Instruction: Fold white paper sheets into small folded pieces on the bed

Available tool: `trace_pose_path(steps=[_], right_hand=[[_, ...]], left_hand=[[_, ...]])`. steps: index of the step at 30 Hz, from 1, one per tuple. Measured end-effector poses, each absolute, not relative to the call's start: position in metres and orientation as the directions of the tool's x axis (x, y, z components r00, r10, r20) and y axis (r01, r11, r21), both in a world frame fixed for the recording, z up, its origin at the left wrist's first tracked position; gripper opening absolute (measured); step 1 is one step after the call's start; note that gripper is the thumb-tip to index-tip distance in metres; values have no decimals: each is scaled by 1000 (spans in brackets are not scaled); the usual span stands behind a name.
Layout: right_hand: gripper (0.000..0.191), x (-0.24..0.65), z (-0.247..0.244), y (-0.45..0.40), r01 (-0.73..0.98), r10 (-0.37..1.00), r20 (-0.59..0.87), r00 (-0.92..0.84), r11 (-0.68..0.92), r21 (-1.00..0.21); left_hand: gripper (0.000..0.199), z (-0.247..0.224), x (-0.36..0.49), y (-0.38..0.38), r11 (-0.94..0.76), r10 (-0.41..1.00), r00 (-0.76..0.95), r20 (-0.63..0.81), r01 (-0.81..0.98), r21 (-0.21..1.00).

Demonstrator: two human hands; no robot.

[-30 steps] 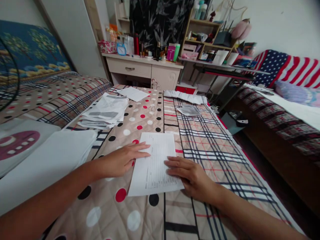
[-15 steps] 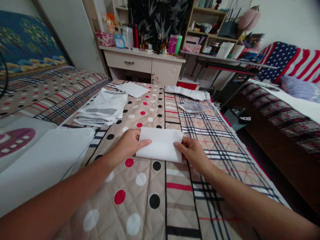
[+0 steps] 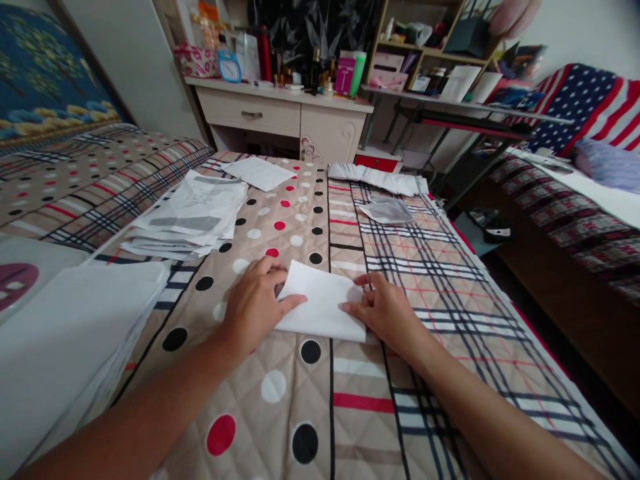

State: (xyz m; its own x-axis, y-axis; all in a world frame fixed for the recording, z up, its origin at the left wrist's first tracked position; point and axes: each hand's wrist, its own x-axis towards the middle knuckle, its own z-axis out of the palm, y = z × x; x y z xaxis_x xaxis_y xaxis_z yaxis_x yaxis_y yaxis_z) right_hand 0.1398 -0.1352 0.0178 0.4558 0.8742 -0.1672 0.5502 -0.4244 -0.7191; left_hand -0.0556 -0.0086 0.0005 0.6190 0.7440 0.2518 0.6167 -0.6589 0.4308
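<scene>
1. One white sheet [image 3: 320, 307], plain on its upper face, apparently doubled over with the bend toward the person; it lay in front of the person at the middle of the bedspread, between two bare hands.
2. One left hand [image 3: 254, 300], closed on the sheet's left side: thumb flat on the white face, fingers curled at the edge, their tips partly hidden from me.
3. One right hand [image 3: 387, 307], closed on the sheet's right side: thumb on the face, forefinger near the far corner, remaining fingers bent and partly hidden.
4. One bedspread [image 3: 260, 443], quilted, tan, with red, black and white dots to the left and plaid to the right.
5. One pile of printed papers [image 3: 193, 210], edges uneven, beyond the left hand.
6. One white paper [image 3: 261, 173], lying flat just beyond that pile.
7. One thick stack of white sheets [image 3: 75, 333], beside the left forearm.
8. One greyish packet [image 3: 387, 211], on the plaid, beyond the right hand.
9. One crumpled white strip [image 3: 377, 180], near the bedspread's far edge.
10. One pale dresser [image 3: 250, 113], past the bed, bearing a blue clock [image 3: 230, 67] and a green tube [image 3: 357, 75].
</scene>
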Motion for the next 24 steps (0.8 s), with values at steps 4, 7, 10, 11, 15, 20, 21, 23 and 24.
trace_pose_path(steps=[4, 7, 10, 11, 15, 20, 21, 23, 24], right_hand=[[57, 143, 11, -139, 593, 866, -21, 499, -360, -720], [68, 145, 5, -144, 588, 846, 43, 532, -332, -738], [66, 145, 2, -147, 527, 835, 26, 549, -322, -786], [64, 145, 3, -147, 492, 829, 10, 558, -321, -809], [57, 142, 9, -142, 242, 814, -77, 576, -260, -935], [46, 137, 11, -126, -89, 834, -178, 523, -154, -984], [46, 135, 9, -123, -117, 828, -180, 531, -139, -983], [44, 132, 5, -121, -126, 815, -159, 557, -107, -986], [42, 131, 3, -121, -111, 812, -133, 569, -85, -990]], left_hand=[[25, -11, -57, -1, -654, 729, 620, 290, 506, 563], [22, -13, -57, 0, -611, 740, 624, 252, 466, 640], [22, -11, -56, -2, -581, 749, 616, 244, 433, 689], [22, -11, -56, -3, -571, 754, 608, 248, 421, 705], [22, -8, -52, -8, -434, 832, 507, 226, 339, 835], [24, -8, -48, -10, -363, 869, 432, 242, 224, 905], [24, -8, -48, -10, -351, 868, 435, 238, 200, 915], [28, -7, -49, -8, -319, 874, 431, 224, 160, 934], [32, -7, -50, -7, -302, 883, 416, 219, 145, 942]])
